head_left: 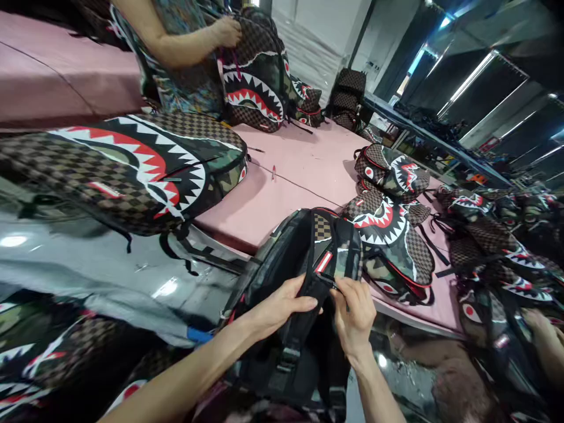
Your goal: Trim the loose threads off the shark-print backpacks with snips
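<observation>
A black backpack [282,252] with checkered and camouflage patches leans against the table edge in front of me, its strap side towards me. My left hand [291,299] is closed around one shoulder strap [323,235], below the small red-and-white label [324,262] on it. Just right of it, my right hand [355,308] pinches at a thin dark piece by the same strap. Fingers hide most of that piece, so I cannot tell its kind. Lower on the strap hangs a black buckle [288,356].
Shark-mouth backpacks lie on the pink table [299,158], one large backpack [132,170] at left, others stacked at right [388,223]. Across the table a person's hand [227,32] touches an upright backpack [255,76]. Another person's arm [544,338] reaches in from the right. More bags [57,352] lie lower left.
</observation>
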### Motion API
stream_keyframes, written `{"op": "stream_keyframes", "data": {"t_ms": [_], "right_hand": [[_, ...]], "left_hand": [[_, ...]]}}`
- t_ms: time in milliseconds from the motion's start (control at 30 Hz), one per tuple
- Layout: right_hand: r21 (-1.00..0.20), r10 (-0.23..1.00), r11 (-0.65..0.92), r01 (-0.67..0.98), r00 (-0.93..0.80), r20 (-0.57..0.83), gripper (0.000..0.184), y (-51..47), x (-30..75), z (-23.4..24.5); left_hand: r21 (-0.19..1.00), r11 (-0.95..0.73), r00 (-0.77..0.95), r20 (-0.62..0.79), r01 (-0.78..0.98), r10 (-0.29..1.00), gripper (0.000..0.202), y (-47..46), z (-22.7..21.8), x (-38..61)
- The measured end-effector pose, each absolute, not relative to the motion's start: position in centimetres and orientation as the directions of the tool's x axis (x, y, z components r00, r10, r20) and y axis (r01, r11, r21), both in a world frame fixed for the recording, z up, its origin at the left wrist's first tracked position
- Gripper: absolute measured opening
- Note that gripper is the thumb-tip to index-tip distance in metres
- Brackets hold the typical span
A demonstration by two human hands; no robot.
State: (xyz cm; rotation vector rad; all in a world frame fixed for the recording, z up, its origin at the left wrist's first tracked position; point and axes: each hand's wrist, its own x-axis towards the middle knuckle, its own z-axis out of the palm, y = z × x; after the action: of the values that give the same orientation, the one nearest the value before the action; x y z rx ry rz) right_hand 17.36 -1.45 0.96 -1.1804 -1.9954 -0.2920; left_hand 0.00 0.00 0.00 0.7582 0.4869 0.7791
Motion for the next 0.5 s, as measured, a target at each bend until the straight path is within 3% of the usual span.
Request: {"op": "stream_keyframes", "data": {"t_ms": [267, 500], "right_hand": [[-0.053, 0.573, 0.529, 0.847, -0.31, 0.759, 0.032, -0.99, 17.22, 1.1], [-0.24, 0.629, 0.549, 0.801, -0.207, 0.749, 0.028, -1.18, 17.51, 1.48]], "left_hand": [[0.759, 0.451, 0.612, -0.089, -0.469, 0.786, 0.042, 0.16, 0.17, 0.24], [0.741, 0.475, 0.606, -0.116, -0.475, 0.787, 0.039, 0.11, 0.24, 0.08]]}}
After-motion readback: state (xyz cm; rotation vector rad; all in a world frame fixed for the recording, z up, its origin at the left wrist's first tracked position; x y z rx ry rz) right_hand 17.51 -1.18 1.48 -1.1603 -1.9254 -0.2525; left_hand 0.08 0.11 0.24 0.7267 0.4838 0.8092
